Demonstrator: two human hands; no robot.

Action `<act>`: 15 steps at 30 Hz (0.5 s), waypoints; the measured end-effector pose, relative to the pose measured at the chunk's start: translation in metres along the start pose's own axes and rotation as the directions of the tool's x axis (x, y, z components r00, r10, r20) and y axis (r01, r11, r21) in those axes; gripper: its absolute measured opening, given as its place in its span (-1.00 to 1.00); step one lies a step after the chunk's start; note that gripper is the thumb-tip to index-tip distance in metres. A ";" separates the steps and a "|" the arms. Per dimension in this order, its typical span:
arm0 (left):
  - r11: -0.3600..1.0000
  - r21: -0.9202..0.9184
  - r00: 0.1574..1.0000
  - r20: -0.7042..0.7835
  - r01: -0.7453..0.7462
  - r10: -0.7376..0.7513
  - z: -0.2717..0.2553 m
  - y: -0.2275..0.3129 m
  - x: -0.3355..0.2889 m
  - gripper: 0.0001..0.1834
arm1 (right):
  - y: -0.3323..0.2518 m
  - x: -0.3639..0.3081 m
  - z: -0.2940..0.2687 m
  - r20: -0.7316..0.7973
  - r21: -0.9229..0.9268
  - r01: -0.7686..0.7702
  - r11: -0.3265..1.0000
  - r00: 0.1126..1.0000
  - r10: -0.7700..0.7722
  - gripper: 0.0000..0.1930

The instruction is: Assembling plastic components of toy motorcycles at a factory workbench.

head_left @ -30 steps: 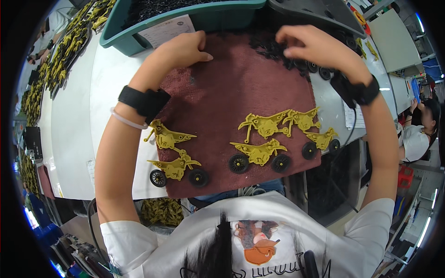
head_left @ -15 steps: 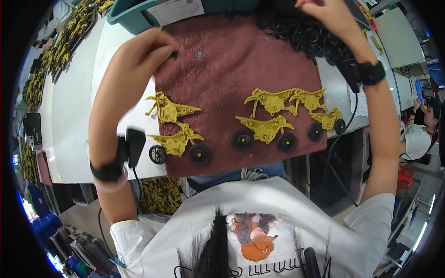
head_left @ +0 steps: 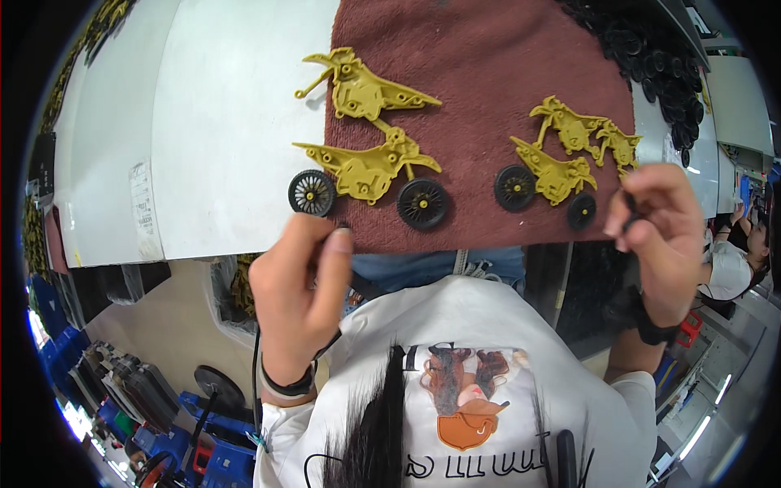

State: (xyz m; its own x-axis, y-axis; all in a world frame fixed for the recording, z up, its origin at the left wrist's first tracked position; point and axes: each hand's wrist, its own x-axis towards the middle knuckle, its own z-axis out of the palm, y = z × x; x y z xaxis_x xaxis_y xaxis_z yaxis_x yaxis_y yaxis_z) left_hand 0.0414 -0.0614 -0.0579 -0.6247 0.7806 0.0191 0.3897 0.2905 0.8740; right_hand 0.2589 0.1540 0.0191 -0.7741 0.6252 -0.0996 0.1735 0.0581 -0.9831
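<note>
Head view, looking down over the person's own chest. Left hand point(head_left: 299, 297) is drawn back to the near edge of the maroon cloth point(head_left: 480, 98), fingers curled together with thumb against fingertips; whether anything is pinched there cannot be told. It sits just below the near-left toy motorcycle point(head_left: 368, 172), an olive-yellow frame with two black wheels, not touching it. A second frame without wheels point(head_left: 364, 88) lies just beyond on the cloth's left edge. Right hand point(head_left: 661, 232) is at the cloth's right near corner, fingers closed on a small black part point(head_left: 630, 213), possibly a wheel; partly hidden. Beside it lies a cluster of frames point(head_left: 569, 154), two wheels fitted. A heap of loose black wheels point(head_left: 651, 57) lies at far right on the white table point(head_left: 236, 122).
</note>
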 end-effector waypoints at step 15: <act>0.873 0.449 0.979 0.020 -0.192 0.204 0.026 0.004 0.011 -0.81 | -0.005 0.047 0.047 0.240 -0.153 -0.019 0.988 0.969 0.055 -0.59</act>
State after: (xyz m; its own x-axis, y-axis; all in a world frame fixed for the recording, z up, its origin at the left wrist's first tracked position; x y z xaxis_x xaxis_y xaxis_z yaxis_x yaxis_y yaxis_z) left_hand 0.0542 -0.0375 -0.0670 -0.5179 0.8347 0.1874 0.7636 0.3523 0.5411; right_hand 0.1930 0.1468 0.0117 -0.8867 0.4225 -0.1877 0.2787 0.1646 -0.9462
